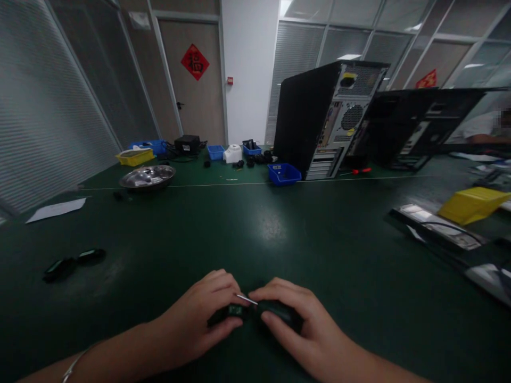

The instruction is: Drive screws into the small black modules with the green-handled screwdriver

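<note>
1. Step in hand, as judged: a small dark part (235,310) is being worked with a thin-shafted, dark-handled tool (275,310).
2. Part location: near edge of the green tabletop (263,239), centre, between left fingers and thumb.
3. Left hand (204,306): closed around the part; a greenish face is left exposed toward the right.
4. Right hand (313,319): closed on the tool handle; the metal shaft is pointed left, its tip at the left fingers, just above the part. Whether the part is touched by the tip cannot be told.
5. Next move, as judged: the part should be kept steady, the tip lined up with the part, and the left fingers kept clear of slips.
6. Two dark pieces (59,270) are seen at left, well apart from both hands.
</note>
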